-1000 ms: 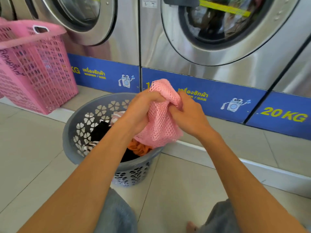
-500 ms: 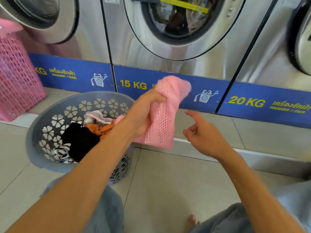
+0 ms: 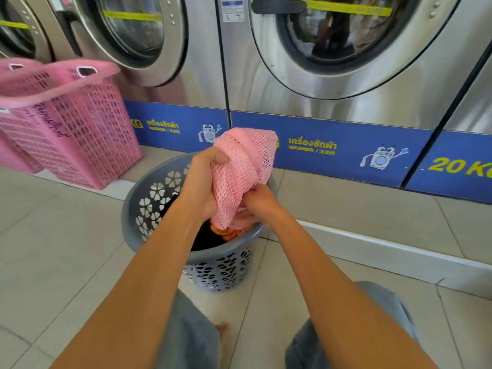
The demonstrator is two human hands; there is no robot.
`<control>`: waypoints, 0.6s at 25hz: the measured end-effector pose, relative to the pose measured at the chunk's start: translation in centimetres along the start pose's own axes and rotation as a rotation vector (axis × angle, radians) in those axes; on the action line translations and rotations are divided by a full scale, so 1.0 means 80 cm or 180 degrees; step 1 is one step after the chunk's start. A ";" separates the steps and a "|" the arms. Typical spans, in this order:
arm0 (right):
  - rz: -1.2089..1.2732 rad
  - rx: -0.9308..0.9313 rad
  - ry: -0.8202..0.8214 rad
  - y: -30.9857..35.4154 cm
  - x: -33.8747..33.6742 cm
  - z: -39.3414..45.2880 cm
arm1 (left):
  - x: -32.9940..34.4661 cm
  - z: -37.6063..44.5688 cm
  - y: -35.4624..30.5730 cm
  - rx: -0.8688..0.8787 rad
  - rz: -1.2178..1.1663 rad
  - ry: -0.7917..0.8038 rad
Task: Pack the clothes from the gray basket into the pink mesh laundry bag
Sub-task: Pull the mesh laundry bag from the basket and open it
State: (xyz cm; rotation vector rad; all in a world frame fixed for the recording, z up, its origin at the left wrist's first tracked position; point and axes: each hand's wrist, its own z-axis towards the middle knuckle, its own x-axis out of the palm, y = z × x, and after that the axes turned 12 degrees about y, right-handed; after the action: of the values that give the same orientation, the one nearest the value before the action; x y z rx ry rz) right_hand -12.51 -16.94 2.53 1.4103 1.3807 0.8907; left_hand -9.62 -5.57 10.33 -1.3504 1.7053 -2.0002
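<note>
Pretty bright, even daylight all over, with only soft, faint shadows on the tile floor (image 3: 66, 249) under the gray basket (image 3: 213, 270). The stainless washer fronts (image 3: 332, 107) pick up streaky glare, and the door glass (image 3: 332, 30) mirrors the room, so you can't really see inside. Wide-angle lens bends the machines and the pink baskets (image 3: 69, 123) hard near the edges; the left side looks a bit smeared, while the forearms (image 3: 149, 275) look reasonably sharp.
</note>
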 end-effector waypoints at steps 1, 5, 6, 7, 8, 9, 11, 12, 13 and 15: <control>0.0101 -0.0065 0.0019 -0.003 0.008 0.014 | -0.015 -0.001 -0.001 -0.0037 0.0150 -0.0213; 0.1275 0.0201 0.0375 -0.011 0.032 0.056 | -0.052 -0.001 -0.003 -0.0403 0.1609 -0.0966; 0.1640 0.0156 0.0311 0.001 0.031 0.056 | -0.056 -0.001 -0.004 -0.0448 0.1839 -0.0977; 0.1951 -0.0005 0.0180 0.010 0.027 0.059 | -0.058 0.000 -0.002 -0.0463 0.1928 -0.0972; 0.2023 -0.0184 -0.0017 0.024 0.015 0.055 | -0.058 0.000 -0.002 -0.0463 0.1945 -0.0897; 0.2126 -0.0424 -0.0203 0.037 -0.001 0.051 | -0.059 0.003 0.000 -0.0459 0.1942 -0.0766; 0.2187 -0.0883 -0.0640 0.056 -0.042 0.021 | -0.052 0.008 0.008 -0.0497 0.1968 -0.0398; 0.2109 -0.1014 -0.0880 0.062 -0.061 0.000 | -0.045 0.009 0.014 -0.0533 0.2034 -0.0224; 0.2047 -0.1101 -0.1118 0.062 -0.082 -0.024 | -0.036 0.012 0.022 -0.0566 0.2087 -0.0071; 0.1794 -0.1035 -0.1535 0.055 -0.113 -0.068 | -0.013 0.014 0.043 -0.0617 0.2134 0.0133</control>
State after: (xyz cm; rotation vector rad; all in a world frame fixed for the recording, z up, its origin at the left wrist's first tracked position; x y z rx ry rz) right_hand -17.24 -24.81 9.31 1.6398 0.4547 0.9844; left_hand -9.58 -6.81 6.73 -0.6353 2.0519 -1.5146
